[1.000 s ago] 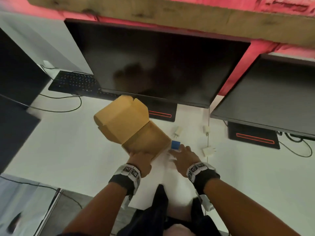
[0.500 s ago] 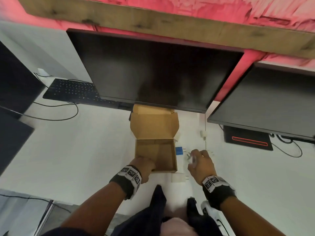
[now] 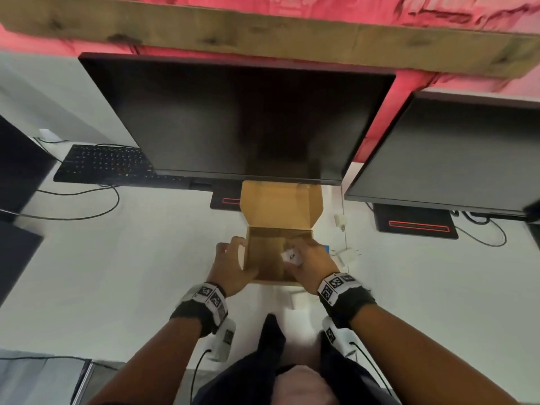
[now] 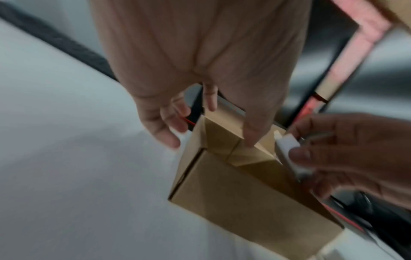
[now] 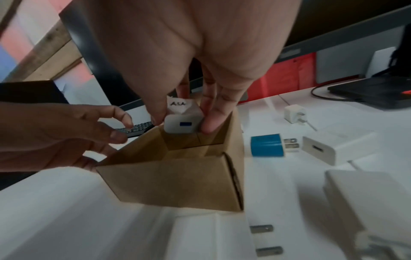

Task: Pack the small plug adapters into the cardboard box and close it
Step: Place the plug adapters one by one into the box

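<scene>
- Head view: the box (image 3: 277,255) stood open on the white desk (image 3: 131,273), its lid (image 3: 280,203) leaning back under the monitor (image 3: 239,118). The left hand (image 3: 230,267) gripped the box's left wall. The right hand (image 3: 309,261) pinched a white adapter (image 3: 291,256) over the box's opening. More adapters lay on the desk to the right of the box.
- Left wrist view: the thumb (image 4: 255,130) was inside the box, the other fingers (image 4: 164,130) were outside its wall.
- Right wrist view: the fingers (image 5: 211,116) clamped the white adapter just above the box's rim. A blue adapter (image 5: 266,145) lay just beside the box, its prongs toward another white one (image 5: 333,147).
</scene>
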### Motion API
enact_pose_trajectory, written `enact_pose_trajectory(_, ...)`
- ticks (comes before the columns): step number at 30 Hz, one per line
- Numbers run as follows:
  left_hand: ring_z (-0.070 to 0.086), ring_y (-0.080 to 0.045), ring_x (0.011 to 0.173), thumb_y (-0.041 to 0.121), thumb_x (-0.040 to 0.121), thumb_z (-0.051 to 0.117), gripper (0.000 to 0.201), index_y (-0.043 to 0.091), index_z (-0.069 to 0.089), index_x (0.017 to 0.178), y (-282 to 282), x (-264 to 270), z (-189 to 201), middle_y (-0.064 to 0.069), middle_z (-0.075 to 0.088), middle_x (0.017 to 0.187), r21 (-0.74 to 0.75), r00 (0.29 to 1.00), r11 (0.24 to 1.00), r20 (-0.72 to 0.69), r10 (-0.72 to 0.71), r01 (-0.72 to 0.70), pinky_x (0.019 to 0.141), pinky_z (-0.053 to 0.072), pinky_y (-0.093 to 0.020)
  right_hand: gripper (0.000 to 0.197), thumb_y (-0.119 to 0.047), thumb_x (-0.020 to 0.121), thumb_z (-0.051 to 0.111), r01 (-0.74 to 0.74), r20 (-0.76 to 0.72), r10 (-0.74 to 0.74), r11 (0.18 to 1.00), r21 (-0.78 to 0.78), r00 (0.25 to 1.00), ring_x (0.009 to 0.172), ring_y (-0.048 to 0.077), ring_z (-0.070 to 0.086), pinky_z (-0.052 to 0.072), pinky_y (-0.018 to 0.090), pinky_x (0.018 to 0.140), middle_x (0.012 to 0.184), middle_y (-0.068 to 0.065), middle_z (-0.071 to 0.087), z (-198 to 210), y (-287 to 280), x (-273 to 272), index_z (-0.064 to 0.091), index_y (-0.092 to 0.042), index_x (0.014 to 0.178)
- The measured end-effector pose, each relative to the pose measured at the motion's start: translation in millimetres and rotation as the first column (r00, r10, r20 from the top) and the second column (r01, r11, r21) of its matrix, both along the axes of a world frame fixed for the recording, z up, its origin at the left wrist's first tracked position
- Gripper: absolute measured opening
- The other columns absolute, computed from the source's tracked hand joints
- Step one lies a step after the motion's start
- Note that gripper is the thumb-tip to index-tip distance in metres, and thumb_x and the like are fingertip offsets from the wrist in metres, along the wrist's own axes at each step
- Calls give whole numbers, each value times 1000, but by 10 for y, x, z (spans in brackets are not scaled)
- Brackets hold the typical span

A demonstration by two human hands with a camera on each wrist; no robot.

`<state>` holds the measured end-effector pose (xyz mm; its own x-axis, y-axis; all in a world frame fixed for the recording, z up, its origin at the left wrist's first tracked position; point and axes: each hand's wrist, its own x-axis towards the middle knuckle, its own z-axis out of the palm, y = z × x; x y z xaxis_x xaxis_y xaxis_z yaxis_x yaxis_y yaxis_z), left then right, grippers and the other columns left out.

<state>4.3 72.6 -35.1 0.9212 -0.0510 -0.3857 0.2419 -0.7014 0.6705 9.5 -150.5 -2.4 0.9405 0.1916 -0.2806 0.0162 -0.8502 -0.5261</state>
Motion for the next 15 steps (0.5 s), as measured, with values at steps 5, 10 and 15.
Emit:
enact_pose_trajectory(5, 65, -29, 106, 19, 81, 72, 67, 33, 46, 141, 12, -43, -23, -5, 52, 134, -26, 982, 990, -120, -143, 141, 90, 56, -43, 37, -47, 82, 68, 45, -204, -53, 998, -44, 978, 96, 23, 63, 56, 36, 81, 112, 0, 60, -254, 287, 113, 57, -28, 112)
enact_pose_trajectory(10, 65, -26, 107, 29, 74, 71, 65, 31, 54, 138, -29, -44, 17, 2, 56, 128, -87, 985, 991, -137, -110, 98, 85, 59, -43, 24, -43, 94, 50, -175, -364, 158, 985, -14, 918, 92, 25, 65, 56, 44, 86, 104, 1, 69, -420, 423, 86, 64, -33, 111)
enact_pose_trajectory(15, 53, -24, 102, 33, 70, 84, 52, 12, 69, 115, -104, -23, 41, 2, 60, 98, -3, 953, 962, -135, -271, 273, 93, 46, -36, 23, -31, 98, 45, -207, -379, 219, 976, 74, 899, 95, 27, 65, 54, 45, 91, 107, 3, 71, -426, 374, 61, 67, -35, 106)
